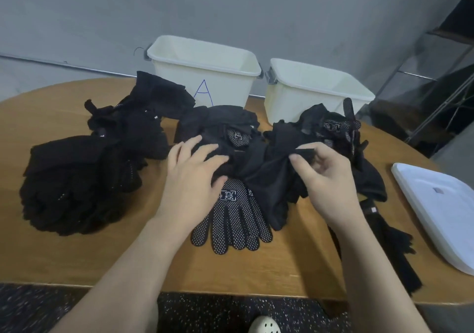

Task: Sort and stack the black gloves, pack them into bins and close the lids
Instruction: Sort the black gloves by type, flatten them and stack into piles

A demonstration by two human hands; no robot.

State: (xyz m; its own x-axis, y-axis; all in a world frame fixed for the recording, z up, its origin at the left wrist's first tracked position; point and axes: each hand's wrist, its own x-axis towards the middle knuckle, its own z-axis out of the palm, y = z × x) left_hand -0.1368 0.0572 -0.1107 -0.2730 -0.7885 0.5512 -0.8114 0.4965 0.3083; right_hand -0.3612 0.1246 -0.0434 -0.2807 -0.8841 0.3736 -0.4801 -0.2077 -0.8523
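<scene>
Dotted glove (232, 220) lies flat just below left hand (191, 176), whose straight fingers press the middle heap (218, 130), likely steadying it. Right hand (324, 179) pinches a plain glove (266, 179), thumb and forefinger closed on its fabric, probably separating types. Beyond the fingertips: bin A (205, 76) and second bin (315, 91), both open. Lids (436, 209) right.

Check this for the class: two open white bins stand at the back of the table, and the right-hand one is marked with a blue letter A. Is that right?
Not quite. In the head view the blue A is on the left bin, not the right bin. Both stand open at the back of the table.
</scene>
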